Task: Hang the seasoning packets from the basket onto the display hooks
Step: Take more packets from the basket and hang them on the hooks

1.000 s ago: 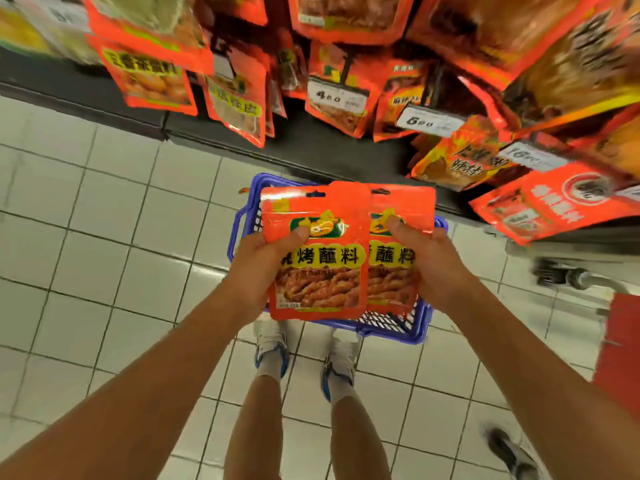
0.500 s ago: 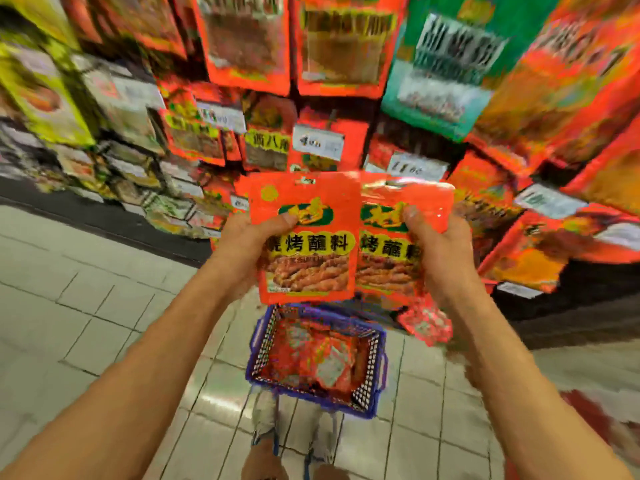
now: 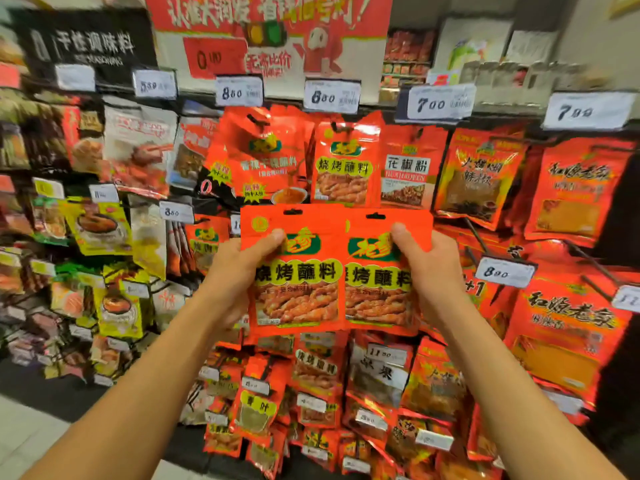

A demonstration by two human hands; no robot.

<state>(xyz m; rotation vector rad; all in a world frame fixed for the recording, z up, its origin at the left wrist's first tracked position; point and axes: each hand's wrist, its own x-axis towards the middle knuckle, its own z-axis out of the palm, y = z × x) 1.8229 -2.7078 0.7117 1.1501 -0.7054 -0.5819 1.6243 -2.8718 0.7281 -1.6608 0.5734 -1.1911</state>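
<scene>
Left hand (image 3: pixel 239 271) and right hand (image 3: pixel 433 271) each pinch a packet (image 3: pixel 298 292), fingers hidden behind; right packet (image 3: pixel 379 299) half-overlapped, rack (image 3: pixel 485 188) at 12 o'clock blurred.

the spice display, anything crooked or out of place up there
Yes: the large red packet under the 8.80 tag hangs tilted, leaning against the matching barbecue packet beside it. The two held packets sit level in the left hand and right hand.

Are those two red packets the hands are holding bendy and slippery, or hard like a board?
Probably bendy: the left packet and right packet are thin, flat pouches. Likely light, since each hand holds one by thumb and fingers alone. The glossy film may be a bit slippery.
</scene>
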